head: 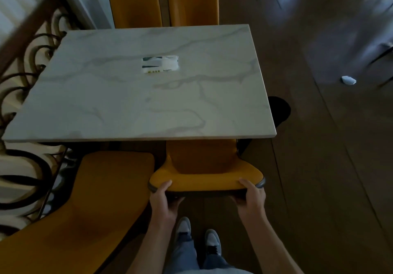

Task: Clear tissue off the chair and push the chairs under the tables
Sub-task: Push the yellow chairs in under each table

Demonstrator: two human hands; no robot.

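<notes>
A mustard-yellow chair (204, 178) stands at the near side of the marble table (119, 107), its seat partly under the tabletop. My left hand (163, 201) grips the left end of its backrest top. At the right end of the same backrest, my right hand (251, 199) holds on. A second yellow chair (85, 205) stands to the left, angled and out from the table. A crumpled white tissue (348, 80) lies on the dark floor to the right.
A tissue packet (160, 64) lies on the tabletop. Two more yellow chairs (136, 1) stand at the table's far side. A dark scrolled iron railing (27, 78) runs along the left. Dark floor (319, 167) stretches to the right. My feet (197, 237) are just behind the chair.
</notes>
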